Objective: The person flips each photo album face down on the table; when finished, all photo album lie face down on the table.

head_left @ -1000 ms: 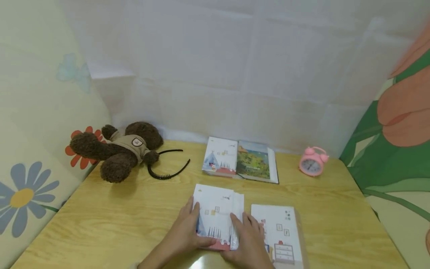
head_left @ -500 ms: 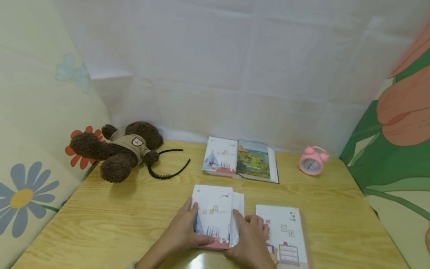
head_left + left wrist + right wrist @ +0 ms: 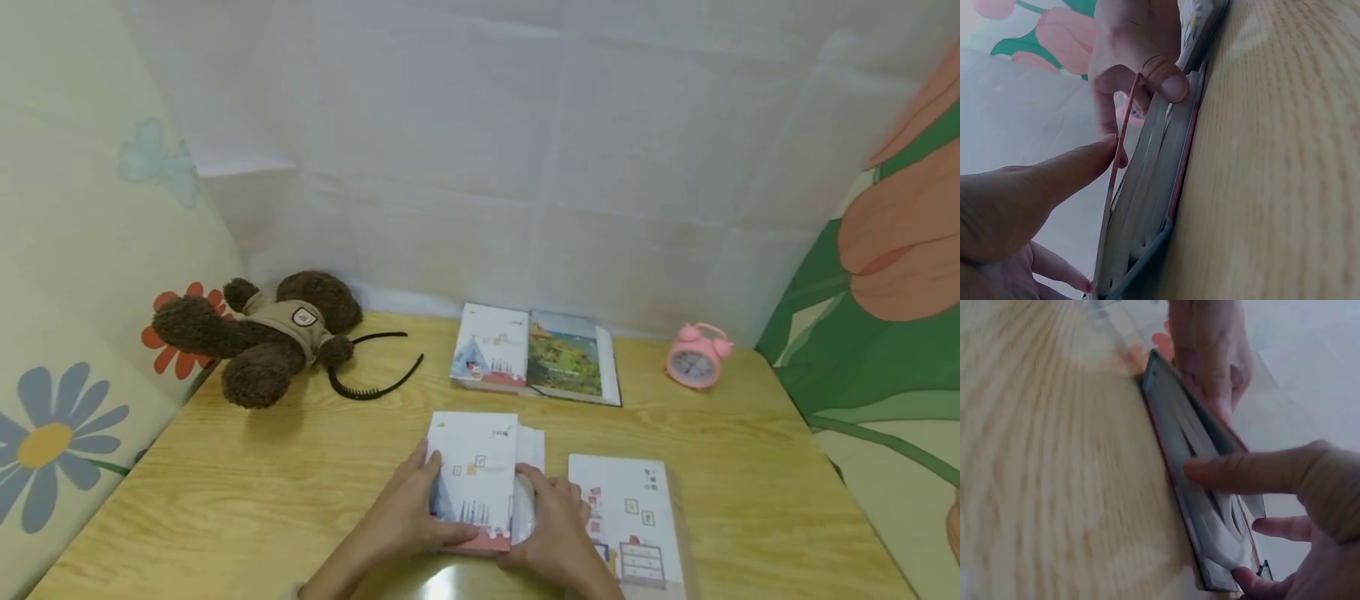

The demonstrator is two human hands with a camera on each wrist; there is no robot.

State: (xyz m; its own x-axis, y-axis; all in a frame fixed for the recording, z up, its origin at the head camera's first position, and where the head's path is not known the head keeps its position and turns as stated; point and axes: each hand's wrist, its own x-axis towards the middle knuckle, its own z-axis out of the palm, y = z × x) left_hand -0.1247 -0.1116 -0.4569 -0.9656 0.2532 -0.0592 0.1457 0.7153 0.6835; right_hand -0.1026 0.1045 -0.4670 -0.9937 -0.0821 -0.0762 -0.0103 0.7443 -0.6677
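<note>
Booklet (image 3: 472, 479) pinched between both hands (image 3: 408, 521), lower edge hidden beneath curled fingers (image 3: 543, 500).

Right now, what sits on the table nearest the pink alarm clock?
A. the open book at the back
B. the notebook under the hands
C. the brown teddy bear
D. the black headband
A: the open book lies just left of the pink alarm clock along the back of the table.
</note>
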